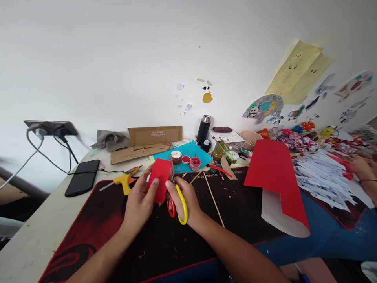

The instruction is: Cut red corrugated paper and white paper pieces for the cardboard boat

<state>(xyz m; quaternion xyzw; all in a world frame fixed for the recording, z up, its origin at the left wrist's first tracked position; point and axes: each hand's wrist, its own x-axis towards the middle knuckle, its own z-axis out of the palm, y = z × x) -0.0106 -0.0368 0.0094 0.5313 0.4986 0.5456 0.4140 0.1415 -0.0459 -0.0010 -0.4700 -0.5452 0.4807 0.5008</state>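
Note:
My left hand (141, 198) pinches a small red paper rectangle (160, 175) between thumb and fingers, held above the dark desk mat. In my right hand (188, 198) is a pair of scissors (183, 206) with one yellow and one red handle loop. The blades point up along the right edge of the red paper; whether they touch it I cannot tell. My right thumb rests close to the paper's edge. A yellow glue gun (126, 182) lies just beyond my left hand.
A large curled red sheet (269, 167) lies to the right, near a pile of white paper strips (322, 179) and another person's hand (357, 165). Paint pots (194, 163) stand on blue paper (193, 148). A black thermos (204, 131), cardboard (157, 135) and a phone (82, 178) sit around the mat (165, 243).

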